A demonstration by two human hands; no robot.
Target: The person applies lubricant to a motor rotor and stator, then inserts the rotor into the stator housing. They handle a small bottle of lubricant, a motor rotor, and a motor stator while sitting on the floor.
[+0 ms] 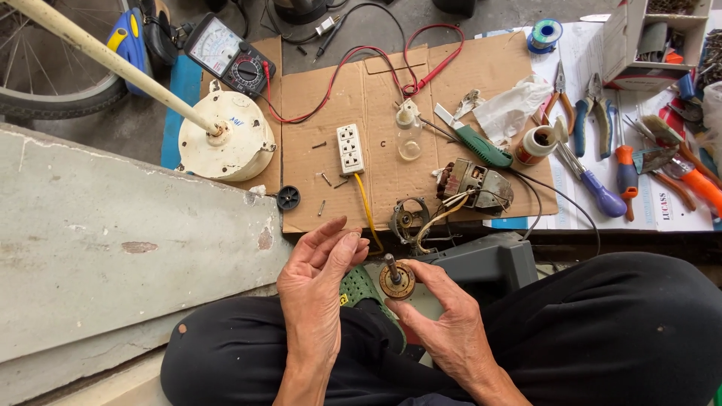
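Your right hand [444, 319] grips one rotor [396, 280]; your left hand [320, 274] is open beside the rotor, holding nothing.

Brass-coloured motor rotor [396, 280], shaft up, over lap.

Socket strip [350, 149] lies on cardboard [451, 83], fan base [226, 143] to its left, pliers [560, 94] right

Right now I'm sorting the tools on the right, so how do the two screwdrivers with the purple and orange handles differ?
The purple-handled screwdriver lies slanted with its metal shaft pointing up-left, while the orange-handled screwdriver lies nearly upright. The purple-handled screwdriver shows a long bare shaft; the orange-handled screwdriver's shaft is hardly seen. Both rest on white paper.
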